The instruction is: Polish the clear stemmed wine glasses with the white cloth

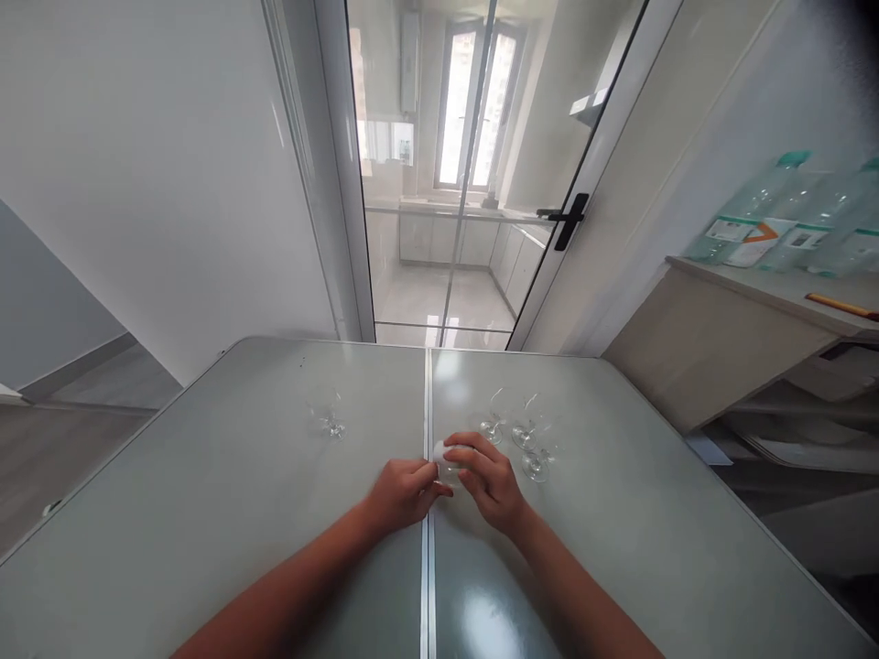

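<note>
Both my hands meet at the middle of a grey-green table [240, 494], over its centre seam. My right hand [487, 480] curls its fingers round a small clear glass [443, 462] with something white in or on it. My left hand [405, 490] pinches at the same glass from the left, fingers closed. Three clear stemmed glasses [526, 439] stand just right of my right hand. Another clear stemmed glass [333, 423] stands alone to the left, well apart from my left hand.
A glass sliding door [467, 183] with a black handle [569, 220] lies beyond the table's far edge. At the right, a counter [755, 293] carries several plastic bottles [775, 220] and an orange-handled tool [841, 305]. A white wall stands at the left.
</note>
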Demonstrator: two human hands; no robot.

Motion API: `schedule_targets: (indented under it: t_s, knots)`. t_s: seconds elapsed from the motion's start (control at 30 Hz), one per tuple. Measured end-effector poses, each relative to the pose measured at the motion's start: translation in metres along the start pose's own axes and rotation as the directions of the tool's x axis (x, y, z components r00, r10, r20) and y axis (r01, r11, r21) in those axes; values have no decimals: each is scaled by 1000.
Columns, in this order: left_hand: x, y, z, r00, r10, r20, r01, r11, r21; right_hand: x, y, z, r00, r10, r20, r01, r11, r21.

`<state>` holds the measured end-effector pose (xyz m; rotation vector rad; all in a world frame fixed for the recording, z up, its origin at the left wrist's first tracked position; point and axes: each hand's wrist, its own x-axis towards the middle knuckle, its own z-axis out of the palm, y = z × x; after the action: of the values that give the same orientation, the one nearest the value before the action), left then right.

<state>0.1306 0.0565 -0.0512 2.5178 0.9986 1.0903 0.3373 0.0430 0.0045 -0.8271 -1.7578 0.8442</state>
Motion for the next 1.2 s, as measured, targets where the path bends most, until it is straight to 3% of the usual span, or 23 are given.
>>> schedule_targets:
  t_s: [0.13, 0.2, 0.27, 0.33, 0.4, 0.5, 0.6, 0.8, 1.03, 1.2]
  knots:
    - [-2, 2, -3, 986, 164, 41, -166, 984, 58, 6, -1, -3, 984, 168, 57, -175, 970, 170]
    - [-1, 2, -4, 985, 168, 47, -169, 985, 19, 8, 0, -2, 949, 313, 21, -301, 888, 349]
    - [-1, 3, -4, 991, 126, 54, -121, 989, -80, 10, 3, 2, 882, 471, -3, -389, 732, 559]
    - [1, 4, -2, 1000, 8, 26, -3, 985, -175, 10, 6, 7, 818, 575, -23, -392, 586, 709]
    - [4, 3, 0, 986, -167, -28, 156, 958, -242, 9, 8, 15, 797, 599, -71, -336, 539, 772]
    - [8, 2, 2, 926, -377, -34, 339, 866, -368, 5, 9, 27, 812, 567, -140, -271, 579, 769]
    - [11, 2, 0, 893, -450, 3, 396, 783, -480, -1, 7, 39, 840, 529, -122, -288, 625, 725]
    - [14, 5, -5, 916, -393, -75, 313, 821, -477, -8, 4, 43, 877, 430, -216, -296, 835, 463]
    - [15, 5, -2, 934, -338, -112, 230, 813, -535, -6, 4, 46, 922, 361, -137, -291, 883, 368]
    - [13, 1, 1, 923, -380, -61, 274, 759, -590, -5, 10, 44, 926, 365, -91, -309, 876, 370]
